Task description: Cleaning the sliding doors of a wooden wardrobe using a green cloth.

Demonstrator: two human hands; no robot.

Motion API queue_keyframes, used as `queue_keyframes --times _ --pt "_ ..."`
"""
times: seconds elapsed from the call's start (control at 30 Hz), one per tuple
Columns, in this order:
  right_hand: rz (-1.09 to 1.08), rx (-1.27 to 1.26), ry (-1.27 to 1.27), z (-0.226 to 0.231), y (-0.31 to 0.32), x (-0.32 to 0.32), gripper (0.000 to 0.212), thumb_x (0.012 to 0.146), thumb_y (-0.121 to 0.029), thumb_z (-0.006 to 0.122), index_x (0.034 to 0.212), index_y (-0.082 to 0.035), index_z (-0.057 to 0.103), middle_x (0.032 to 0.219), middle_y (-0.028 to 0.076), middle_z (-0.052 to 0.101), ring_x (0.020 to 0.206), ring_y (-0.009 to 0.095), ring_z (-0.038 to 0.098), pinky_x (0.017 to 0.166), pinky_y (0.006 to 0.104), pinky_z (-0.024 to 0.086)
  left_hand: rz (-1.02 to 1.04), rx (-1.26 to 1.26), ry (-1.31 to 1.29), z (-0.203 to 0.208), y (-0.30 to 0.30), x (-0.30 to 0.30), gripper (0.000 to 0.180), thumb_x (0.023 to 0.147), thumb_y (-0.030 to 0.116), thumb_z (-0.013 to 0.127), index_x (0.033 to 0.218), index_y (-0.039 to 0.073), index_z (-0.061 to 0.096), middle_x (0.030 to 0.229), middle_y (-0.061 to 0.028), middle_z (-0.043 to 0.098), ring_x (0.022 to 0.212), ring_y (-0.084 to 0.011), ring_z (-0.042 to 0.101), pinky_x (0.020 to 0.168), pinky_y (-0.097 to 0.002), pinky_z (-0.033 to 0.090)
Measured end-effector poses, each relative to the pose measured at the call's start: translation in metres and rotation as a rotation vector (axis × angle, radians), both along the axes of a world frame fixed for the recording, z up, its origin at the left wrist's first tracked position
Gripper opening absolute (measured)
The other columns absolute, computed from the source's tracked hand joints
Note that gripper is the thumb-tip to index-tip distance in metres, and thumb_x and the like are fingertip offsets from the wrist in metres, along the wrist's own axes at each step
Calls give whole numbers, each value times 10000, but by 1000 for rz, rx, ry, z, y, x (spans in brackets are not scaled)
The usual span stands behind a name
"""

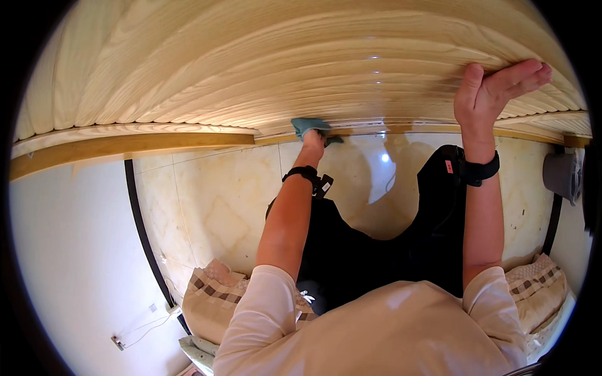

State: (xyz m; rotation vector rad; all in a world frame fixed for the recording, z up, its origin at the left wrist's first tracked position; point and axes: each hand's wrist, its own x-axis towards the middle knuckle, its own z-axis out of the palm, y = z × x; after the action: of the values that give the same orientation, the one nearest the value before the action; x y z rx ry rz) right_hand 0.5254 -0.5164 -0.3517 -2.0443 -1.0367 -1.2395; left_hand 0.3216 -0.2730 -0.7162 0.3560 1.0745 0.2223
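Note:
A pale wooden slatted panel (263,69) fills the far side of the view. Down at its lower edge, close to the floor, my left hand (313,137) is closed on a teal cloth (305,126). The cloth bunches against the wood, and my fingers are partly covered by it. Higher up and to the right, my right hand (492,94) rests against the slats with its fingers stretched out and its thumb apart. Nothing is in that hand.
Glossy tiled floor (213,194) lies below the panel. A wooden rail (138,145) runs along the left, near a white wall (69,250). At right stands a grey bin (560,174). Checked bedding (210,294) is behind me on both sides.

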Motion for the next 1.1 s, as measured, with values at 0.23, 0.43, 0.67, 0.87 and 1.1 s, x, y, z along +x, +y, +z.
queue_keyframes --times 0.23,0.43,0.67,0.87,1.1 --pt "80 57 -65 5 21 -1 926 1005 -491 495 1579 42 1 1649 250 -109 1521 431 -112 1186 591 -63 276 495 152 27 112 -71 670 999 569 351 1409 74 540 1448 -117 543 1212 -330 552 1081 -474 404" --pt "66 65 -121 2 16 7 908 1003 -506 477 1579 50 49 1655 244 -74 1523 437 -83 1190 594 -47 421 234 249 -12 164 -97 625 993 508 358 1422 86 529 1450 -79 532 1261 -267 502 1093 -373 360" --pt "54 12 -71 6 16 1 901 1012 -432 442 1564 57 -75 1631 275 -143 1500 457 -168 1180 596 -89 217 210 298 -45 182 -107 752 935 651 387 1439 108 518 1482 -88 505 1286 -309 488 1105 -438 362" --pt "-22 -14 -118 -9 -3 12 880 1008 -443 451 1572 62 1 1640 283 -61 1510 470 -93 1182 615 -52 285 218 174 23 36 -6 581 984 481 377 1473 181 465 1464 -56 519 1344 -289 451 1115 -521 340" --pt "49 153 -50 -12 15 3 801 990 -484 511 1569 -5 234 1658 240 74 1529 447 20 1199 592 -10 32 -42 -253 128 -18 -2 718 985 533 383 1495 29 352 1545 -208 362 1418 -398 349 1181 -572 247"
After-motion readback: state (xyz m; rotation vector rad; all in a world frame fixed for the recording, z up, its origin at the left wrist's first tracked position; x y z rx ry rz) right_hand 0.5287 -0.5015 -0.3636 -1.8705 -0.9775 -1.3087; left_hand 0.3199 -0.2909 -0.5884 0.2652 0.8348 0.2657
